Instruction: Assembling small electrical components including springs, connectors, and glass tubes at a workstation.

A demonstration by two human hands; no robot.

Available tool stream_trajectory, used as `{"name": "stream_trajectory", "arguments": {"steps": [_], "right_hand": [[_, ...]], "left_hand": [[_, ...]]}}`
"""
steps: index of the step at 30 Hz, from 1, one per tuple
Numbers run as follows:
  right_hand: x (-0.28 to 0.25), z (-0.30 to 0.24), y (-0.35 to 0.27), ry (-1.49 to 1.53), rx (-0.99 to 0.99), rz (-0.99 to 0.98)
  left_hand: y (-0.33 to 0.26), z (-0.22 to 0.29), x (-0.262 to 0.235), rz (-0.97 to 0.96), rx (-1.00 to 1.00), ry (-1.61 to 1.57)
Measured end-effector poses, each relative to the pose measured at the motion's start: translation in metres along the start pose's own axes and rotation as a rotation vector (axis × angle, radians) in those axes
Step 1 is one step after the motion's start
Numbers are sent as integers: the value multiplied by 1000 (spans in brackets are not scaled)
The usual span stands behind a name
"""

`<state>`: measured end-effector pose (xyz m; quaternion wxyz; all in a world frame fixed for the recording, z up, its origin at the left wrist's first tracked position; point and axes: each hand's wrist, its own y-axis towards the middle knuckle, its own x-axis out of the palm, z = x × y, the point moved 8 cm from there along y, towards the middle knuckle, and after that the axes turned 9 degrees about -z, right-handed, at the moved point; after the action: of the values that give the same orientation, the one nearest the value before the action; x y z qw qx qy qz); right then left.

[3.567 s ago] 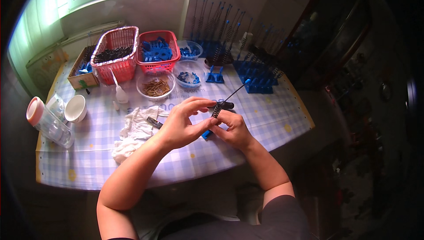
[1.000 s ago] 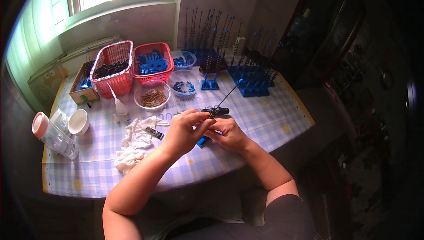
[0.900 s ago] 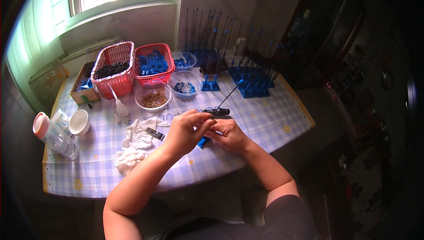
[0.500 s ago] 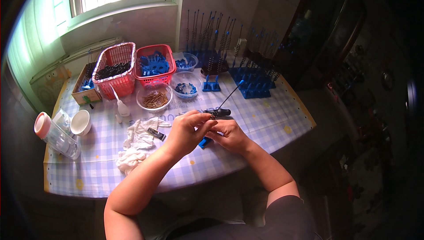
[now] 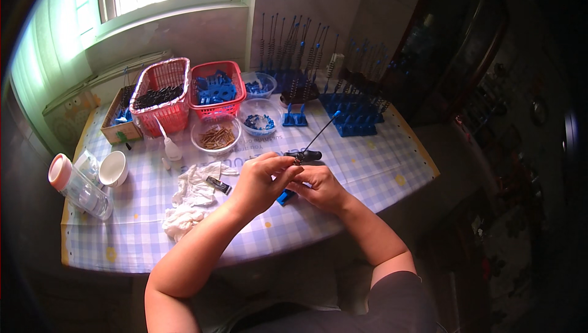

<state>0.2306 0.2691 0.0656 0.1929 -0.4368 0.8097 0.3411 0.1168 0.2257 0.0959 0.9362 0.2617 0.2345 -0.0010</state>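
Note:
My left hand (image 5: 262, 180) and my right hand (image 5: 323, 189) meet over the near middle of the table, fingers pinched together. Between their fingertips is the lower end of a thin black rod (image 5: 320, 134) with a blue tip, slanting up to the right. A dark coil (image 5: 298, 160) shows around it at my left fingertips. Just beyond the fingers is a black rounded piece (image 5: 311, 155); whether it is touched cannot be told. Below the hands a small blue piece (image 5: 285, 197) peeks out, partly covered. My right fingertips are partly hidden.
Blue bases (image 5: 358, 126) with upright spring-coiled rods (image 5: 300, 51) stand at the back right. Red baskets (image 5: 229, 109) of black and blue parts, a tub of brass-coloured pieces (image 5: 217, 139), a white squeeze bottle (image 5: 172, 149), crumpled cloth (image 5: 193, 189), a bowl (image 5: 113, 169) and a clear bottle (image 5: 89, 193) are leftward.
The whole view has shifted very slightly. Both hands keep the same pinch on the rod, with no other visible movement.

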Motion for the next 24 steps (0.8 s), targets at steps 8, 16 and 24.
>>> {"name": "stream_trajectory", "arguments": {"steps": [8,16,24], "right_hand": [[0,1,-1,-13,0,-4],[0,0,-1,-42,16,-13],[-1,0,2,-22,68,-46]], "left_hand": [[0,0,0,16,11,-11],[-2,1,0,36,22,-29],[-3,-1,-1,49,28,-24]]}}
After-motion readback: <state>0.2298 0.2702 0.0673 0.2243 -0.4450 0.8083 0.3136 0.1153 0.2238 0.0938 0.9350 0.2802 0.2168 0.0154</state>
